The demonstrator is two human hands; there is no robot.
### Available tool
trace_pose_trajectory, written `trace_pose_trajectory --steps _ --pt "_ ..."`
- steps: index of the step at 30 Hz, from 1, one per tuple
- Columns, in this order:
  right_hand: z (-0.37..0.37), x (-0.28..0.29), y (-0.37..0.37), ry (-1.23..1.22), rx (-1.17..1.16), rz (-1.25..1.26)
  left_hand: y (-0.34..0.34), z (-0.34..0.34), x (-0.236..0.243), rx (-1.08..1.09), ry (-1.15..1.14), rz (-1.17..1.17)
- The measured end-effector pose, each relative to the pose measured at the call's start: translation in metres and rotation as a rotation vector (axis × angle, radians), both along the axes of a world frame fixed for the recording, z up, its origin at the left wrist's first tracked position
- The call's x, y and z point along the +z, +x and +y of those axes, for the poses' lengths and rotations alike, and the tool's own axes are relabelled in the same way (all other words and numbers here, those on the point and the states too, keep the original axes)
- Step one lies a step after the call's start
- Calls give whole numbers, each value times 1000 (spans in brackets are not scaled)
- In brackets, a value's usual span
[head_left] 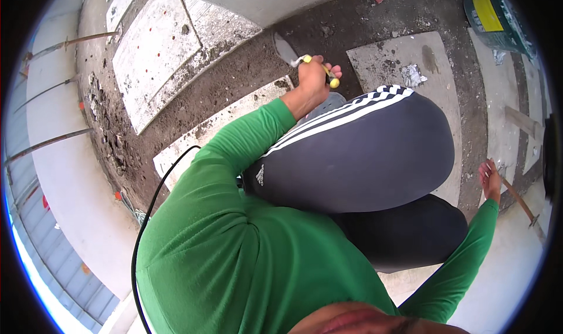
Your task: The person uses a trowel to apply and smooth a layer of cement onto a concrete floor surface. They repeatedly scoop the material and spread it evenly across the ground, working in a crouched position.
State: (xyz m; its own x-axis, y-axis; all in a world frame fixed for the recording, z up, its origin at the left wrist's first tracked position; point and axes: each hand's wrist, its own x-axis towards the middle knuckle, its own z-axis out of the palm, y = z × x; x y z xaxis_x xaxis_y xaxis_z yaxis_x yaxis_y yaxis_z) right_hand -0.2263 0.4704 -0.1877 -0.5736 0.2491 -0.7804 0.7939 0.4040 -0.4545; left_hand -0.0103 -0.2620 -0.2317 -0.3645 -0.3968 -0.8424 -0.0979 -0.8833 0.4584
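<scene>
My left hand (pixel 314 79) is wrapped round the yellow and black handle of a trowel (pixel 285 48). Its pale metal blade points toward the base of the wall, over a strip of dark soil (pixel 316 32) between slabs. At the far right, my right hand (pixel 488 178) holds nothing that I can see. Its fingers are partly spread beside a rusty rod (pixel 516 199); whether they touch a surface I cannot tell. My bent knee, in dark trousers with white stripes, stands between the two hands.
A speckled pale slab (pixel 158 52) lies at the upper left. Crumpled foil-like scrap (pixel 413 76) rests on a grey slab (pixel 387 55). A dark green bucket (pixel 487 11) with a yellow label stands at the upper right, a wooden piece (pixel 524 123) below it. A black cable (pixel 141 240) runs along my left side.
</scene>
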Motion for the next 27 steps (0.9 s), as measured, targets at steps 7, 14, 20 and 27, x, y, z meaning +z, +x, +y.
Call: trace_pose_trajectory --steps 7,14,20,27 --pt "16 -7 9 55 45 -118 22 -74 -44 198 -82 -97" --pt "13 -10 8 -25 -70 -33 24 -9 5 -53 -35 -62" --pt "25 -15 10 22 11 -159 51 -2 -18 -194 -58 -46" --pt "38 -10 14 -28 -65 -53 97 -40 0 -836 -372 -10"
